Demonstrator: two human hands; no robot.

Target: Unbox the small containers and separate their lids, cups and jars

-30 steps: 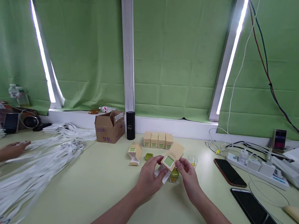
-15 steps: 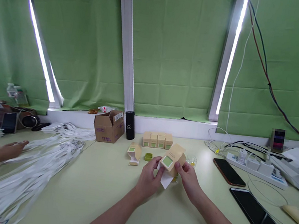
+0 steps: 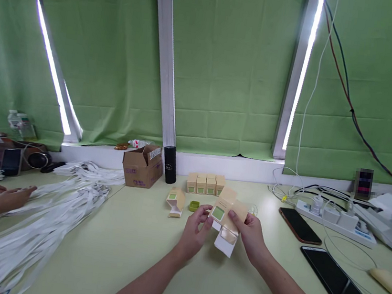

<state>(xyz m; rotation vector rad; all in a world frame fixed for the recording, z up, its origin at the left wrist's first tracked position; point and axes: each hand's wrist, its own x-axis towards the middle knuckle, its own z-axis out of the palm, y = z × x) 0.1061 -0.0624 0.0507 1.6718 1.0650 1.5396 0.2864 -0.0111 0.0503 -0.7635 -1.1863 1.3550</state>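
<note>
The left hand point(image 3: 194, 232) and the right hand point(image 3: 251, 231) hold together one carton point(image 3: 224, 208), above the table point(image 3: 178, 279) and in front of the row of four small boxes point(image 3: 206, 184). The fingers of the left hand are closed on the left edge of the carton, near its green square. The thumb of the right hand presses on the face of the carton, at its right part; the other fingers of this hand are mostly hidden behind. The carton is tilted, and its white inner flaps point(image 3: 225, 244) hang down between the two hands.

To the left of the carton, an open box point(image 3: 175, 202) stands on the table, and a green tray point(image 3: 194, 206) is just beside it. A clear object point(image 3: 253, 210) is partly hidden behind the right hand. Farther to the left there are a black bottle point(image 3: 169, 165) and a brown box point(image 3: 143, 167), which is open at the top. On the right side lie a phone point(image 3: 300, 226), a tablet point(image 3: 347, 293) and a power strip point(image 3: 336, 224) with plugs in it. At the far left, the hands of another person point(image 3: 11, 201) are at the white straps point(image 3: 59, 225)
</note>
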